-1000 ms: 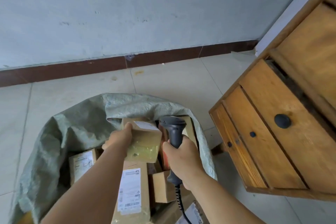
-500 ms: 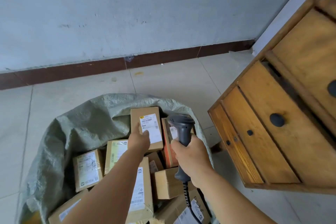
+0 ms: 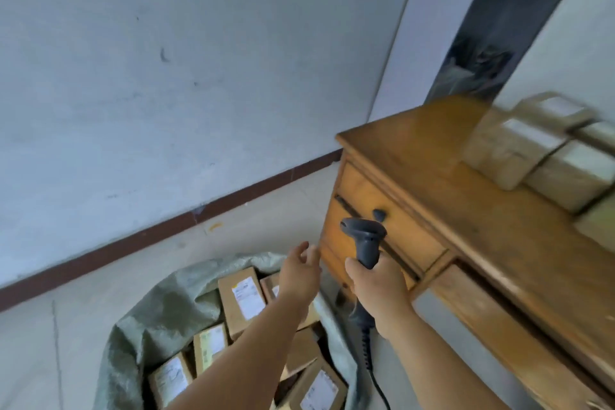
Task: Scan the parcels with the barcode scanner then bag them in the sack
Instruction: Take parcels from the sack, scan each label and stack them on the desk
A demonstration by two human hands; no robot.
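Between parcels: the empty left hand [image 3: 299, 271], fingers loosely spread, hovers above the filled sack [image 3: 173, 303] while the right hand [image 3: 377, 289] grips the barcode scanner [image 3: 364, 243]; next it must reach the blurred parcels [image 3: 539, 150] on the wooden worktop [image 3: 432, 156], whose near corner intervenes.

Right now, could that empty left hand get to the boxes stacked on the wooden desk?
Probably yes: the left hand is open and holds nothing, and nothing stands between it and the parcels on the desk.
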